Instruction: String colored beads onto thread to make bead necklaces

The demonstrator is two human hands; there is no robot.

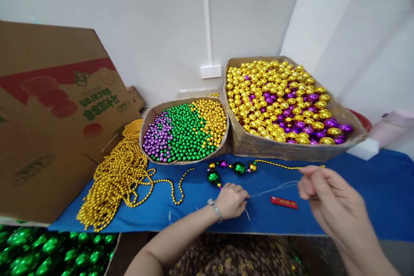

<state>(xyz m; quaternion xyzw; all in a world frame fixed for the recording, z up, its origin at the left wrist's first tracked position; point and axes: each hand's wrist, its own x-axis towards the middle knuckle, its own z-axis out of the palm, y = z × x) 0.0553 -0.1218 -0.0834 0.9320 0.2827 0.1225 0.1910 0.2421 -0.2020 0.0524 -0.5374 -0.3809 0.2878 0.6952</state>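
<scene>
My left hand (pixel 231 200) rests on the blue table cover (pixel 371 194), fingers closed on the end of a bead strand (pixel 239 167) with green, purple and gold beads. A thin clear thread (pixel 274 189) runs from it to my right hand (pixel 326 200), which pinches the thread, raised above the cover. A needle (pixel 247 214) lies just by my left hand. A small red lighter (pixel 284 202) lies between my hands.
A cardboard box of small purple, green and gold beads (pixel 184 131) and a larger box of big gold and purple beads (pixel 281 103) stand behind. A heap of gold bead strands (pixel 116 181) lies left, beside a large cardboard box (pixel 48 116). Green beads (pixel 48 250) fill a bin below.
</scene>
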